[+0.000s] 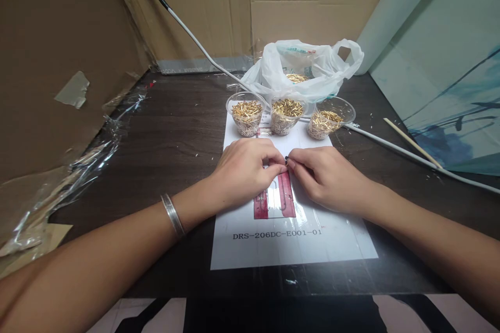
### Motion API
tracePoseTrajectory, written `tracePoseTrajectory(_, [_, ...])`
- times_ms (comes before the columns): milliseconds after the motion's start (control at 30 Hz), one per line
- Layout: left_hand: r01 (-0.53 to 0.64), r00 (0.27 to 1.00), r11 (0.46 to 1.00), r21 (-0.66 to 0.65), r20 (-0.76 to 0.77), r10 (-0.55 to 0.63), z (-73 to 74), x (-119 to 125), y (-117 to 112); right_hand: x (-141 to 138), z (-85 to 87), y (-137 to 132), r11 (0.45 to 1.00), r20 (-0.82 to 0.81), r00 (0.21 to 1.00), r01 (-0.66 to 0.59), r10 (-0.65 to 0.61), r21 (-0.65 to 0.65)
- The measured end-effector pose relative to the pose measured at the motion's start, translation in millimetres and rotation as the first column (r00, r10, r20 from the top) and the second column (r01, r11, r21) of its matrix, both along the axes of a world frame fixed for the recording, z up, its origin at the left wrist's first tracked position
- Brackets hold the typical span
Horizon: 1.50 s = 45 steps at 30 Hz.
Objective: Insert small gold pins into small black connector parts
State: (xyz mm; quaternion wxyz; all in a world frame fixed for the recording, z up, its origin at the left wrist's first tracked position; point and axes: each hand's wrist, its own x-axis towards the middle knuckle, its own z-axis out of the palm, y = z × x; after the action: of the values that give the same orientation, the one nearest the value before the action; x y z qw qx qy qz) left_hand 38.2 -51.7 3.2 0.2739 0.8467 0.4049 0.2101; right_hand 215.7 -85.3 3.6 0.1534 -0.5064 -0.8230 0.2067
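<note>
My left hand (252, 166) and my right hand (326, 174) meet fingertip to fingertip above a white printed sheet (292, 247). A tiny dark piece (287, 160) shows between them, pinched by my right thumb and index finger; its kind is too small to tell. My left thumb and index finger are pinched together right beside it, and whatever they hold is hidden. Below the hands, the sheet carries a red and white picture (287, 195). Just beyond them stand three clear plastic cups of small gold-coloured pins: left cup (247, 117), middle cup (287, 115) and right cup (330, 117).
Behind the cups sits a white plastic bag (269, 70) with more gold pins inside. A white cable (199, 44) runs across the dark table (164, 125). A thin wooden stick (412, 143) lies at right. Cardboard (203, 15) walls the back and left.
</note>
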Motion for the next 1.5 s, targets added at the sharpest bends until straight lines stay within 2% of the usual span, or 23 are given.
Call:
tracePoseTrajectory(400, [0.003, 1.0, 1.0, 0.008, -0.006, -0.003, -0.6, -0.3, 0.3, -1.9, -2.0, -4.0, 0.996, 0.022, 1.0, -0.007, 0.005, 0.083])
tracePoseTrajectory(733, [0.002, 1.0, 1.0, -0.007, -0.007, -0.002, -0.1, -0.5, 0.5, 1.6, 2.8, 1.7, 0.993, -0.047, 0.998, 0.034, -0.04, -0.109])
tracePoseTrajectory(1000, [0.008, 1.0, 1.0, -0.007, -0.009, -0.008, 0.9, 0.1, 0.1, 1.9, 3.1, 1.3, 0.995, -0.01, 1.0, 0.01, -0.011, -0.094])
tracePoseTrajectory(1233, [0.023, 1.0, 1.0, 0.006, 0.005, -0.023, -2.2, -1.5, 2.6, 5.0, 6.2, 4.7, 0.981, -0.082, 0.997, -0.014, -0.002, -0.194])
tracePoseTrajectory(1500, [0.023, 1.0, 1.0, -0.002, 0.015, -0.023, -3.2, -1.4, 3.1, 5.1, 6.3, 4.7, 0.991, -0.004, 0.999, -0.047, 0.047, -0.121])
